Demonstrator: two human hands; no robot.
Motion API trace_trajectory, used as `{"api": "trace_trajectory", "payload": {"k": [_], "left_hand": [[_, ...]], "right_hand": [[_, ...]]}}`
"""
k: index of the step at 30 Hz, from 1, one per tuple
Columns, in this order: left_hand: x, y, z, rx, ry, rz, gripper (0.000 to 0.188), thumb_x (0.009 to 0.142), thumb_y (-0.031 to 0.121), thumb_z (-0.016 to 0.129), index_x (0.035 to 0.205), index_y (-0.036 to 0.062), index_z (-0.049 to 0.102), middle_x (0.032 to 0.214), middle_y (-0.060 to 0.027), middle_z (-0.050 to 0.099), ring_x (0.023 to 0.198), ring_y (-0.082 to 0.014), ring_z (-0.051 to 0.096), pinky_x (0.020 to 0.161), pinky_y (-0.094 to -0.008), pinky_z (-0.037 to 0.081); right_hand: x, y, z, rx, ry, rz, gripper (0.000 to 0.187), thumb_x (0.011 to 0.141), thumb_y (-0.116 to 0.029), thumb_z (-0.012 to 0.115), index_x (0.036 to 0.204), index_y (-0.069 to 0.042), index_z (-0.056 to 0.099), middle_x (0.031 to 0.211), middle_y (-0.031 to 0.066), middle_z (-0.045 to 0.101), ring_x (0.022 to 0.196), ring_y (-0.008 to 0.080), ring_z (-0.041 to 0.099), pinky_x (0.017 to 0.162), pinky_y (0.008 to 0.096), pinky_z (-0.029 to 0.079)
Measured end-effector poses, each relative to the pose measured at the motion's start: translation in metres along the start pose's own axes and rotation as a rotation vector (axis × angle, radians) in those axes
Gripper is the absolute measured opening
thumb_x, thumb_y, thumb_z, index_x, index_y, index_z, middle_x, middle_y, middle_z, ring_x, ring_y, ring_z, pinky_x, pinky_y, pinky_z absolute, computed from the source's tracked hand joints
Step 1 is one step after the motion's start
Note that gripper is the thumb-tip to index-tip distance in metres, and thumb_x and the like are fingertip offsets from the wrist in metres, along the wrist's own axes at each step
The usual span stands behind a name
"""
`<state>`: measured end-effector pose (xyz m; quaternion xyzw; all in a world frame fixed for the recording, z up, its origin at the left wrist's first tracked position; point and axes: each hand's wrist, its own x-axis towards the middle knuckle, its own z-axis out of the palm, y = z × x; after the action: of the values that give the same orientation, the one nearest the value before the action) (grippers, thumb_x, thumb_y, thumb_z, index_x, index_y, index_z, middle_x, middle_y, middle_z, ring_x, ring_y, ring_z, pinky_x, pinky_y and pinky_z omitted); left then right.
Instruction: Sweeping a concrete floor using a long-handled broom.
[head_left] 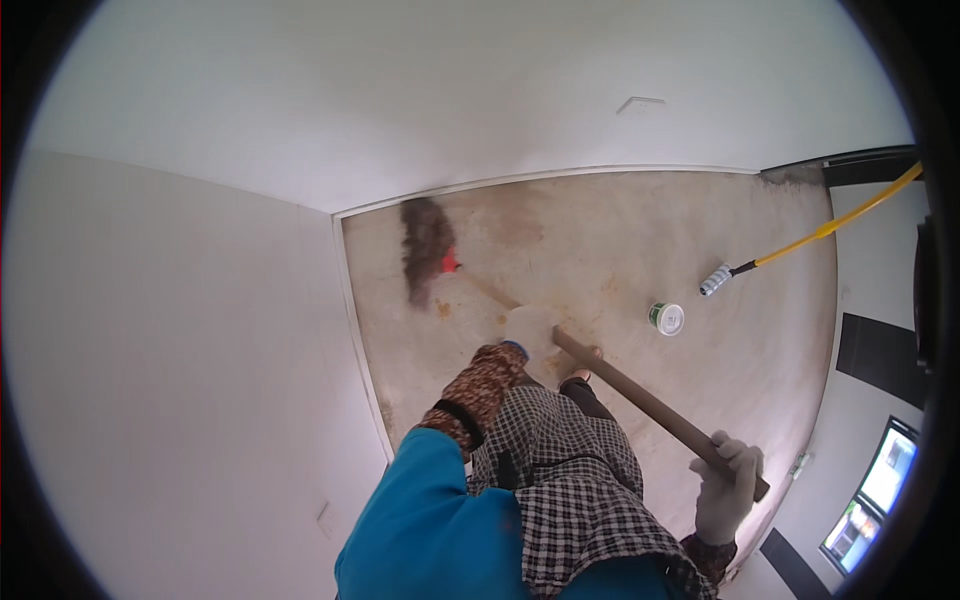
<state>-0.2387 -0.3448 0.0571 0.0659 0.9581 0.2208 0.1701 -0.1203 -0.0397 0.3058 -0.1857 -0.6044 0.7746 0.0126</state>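
Bare concrete floor [700,250] is filling the corner. I'm gripping the broom handle [640,398] with both gloves: left hand [530,330] nearer the bristles [425,250], lying toward 10 o'clock, right hand [728,490] closing round the top end.

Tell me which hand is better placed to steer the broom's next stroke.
Left, probably. The left hand grips the broom lower down, nearer the bristles; the right hand holds the top end, mostly acting as pivot.

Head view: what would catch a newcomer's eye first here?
The long broom runs across the middle, gripped by both gloved hands: the left hand midway, the right hand near the handle's end. Its blurred dark head sits near the corner of the bare floor. A yellow-handled roller lies at right.
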Motion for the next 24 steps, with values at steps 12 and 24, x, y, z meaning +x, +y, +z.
{"api": "trace_trajectory", "payload": {"k": [12,24], "left_hand": [[0.005,0.104,-0.026,-0.207,0.044,0.155,0.016,0.070,0.018,0.069,0.085,0.0132,0.071,0.087,-0.0144,0.068,0.085,-0.0349,0.067,0.072,-0.0465,0.053],[-0.013,-0.001,0.046,-0.082,-0.001,-0.116,0.025,0.069,0.032,0.073,0.087,0.0153,0.071,0.093,-0.0125,0.069,0.094,-0.0315,0.065,0.079,-0.0426,0.053]], "right_hand": [[-0.047,-0.079,-0.039,-0.144,-0.042,-0.420,0.026,0.105,-0.022,0.037,0.085,-0.006,0.041,0.084,0.0064,0.045,0.093,0.0216,0.054,0.053,0.0231,0.053],[0.029,-0.022,0.004,-0.024,-0.198,-0.014,0.018,0.098,-0.011,0.046,0.085,0.000,0.050,0.089,0.0167,0.060,0.094,0.0305,0.063,0.064,0.0371,0.062]]}}
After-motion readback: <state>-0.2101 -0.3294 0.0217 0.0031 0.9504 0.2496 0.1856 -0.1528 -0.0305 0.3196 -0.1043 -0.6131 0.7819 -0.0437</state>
